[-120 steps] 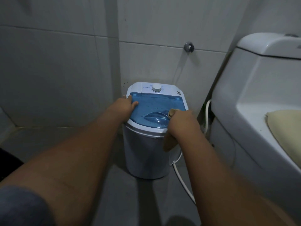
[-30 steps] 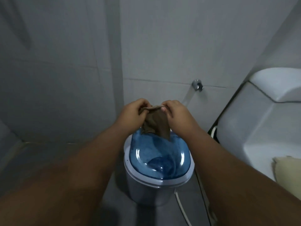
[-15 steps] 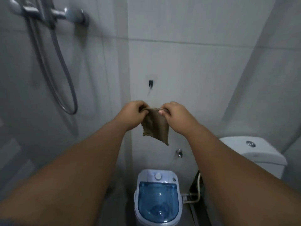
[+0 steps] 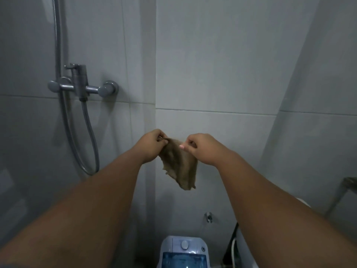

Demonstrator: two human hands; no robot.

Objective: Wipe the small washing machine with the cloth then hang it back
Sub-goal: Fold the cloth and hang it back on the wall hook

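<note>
A brown cloth (image 4: 179, 167) hangs in front of the tiled wall, held by its top edge between both hands. My left hand (image 4: 151, 145) pinches the cloth's left corner, and my right hand (image 4: 202, 147) pinches the right corner. Both hands are raised at chest height, close to the wall. The small washing machine (image 4: 184, 252), white with a blue see-through lid and a round dial, stands on the floor far below the cloth at the bottom edge of the view. No hook shows; the cloth and hands cover that patch of wall.
A shower mixer tap (image 4: 81, 88) with a hanging hose (image 4: 90, 144) is fixed to the left wall. A small wall valve (image 4: 208, 216) sits above the machine's right. The toilet's edge (image 4: 302, 202) and a metal fitting (image 4: 347, 182) show at the far right.
The view has tilted up since the wiping, so the machine has dropped to the bottom edge. Both hands lifted the cloth from the lid to the wall and spread its top edge wider.
</note>
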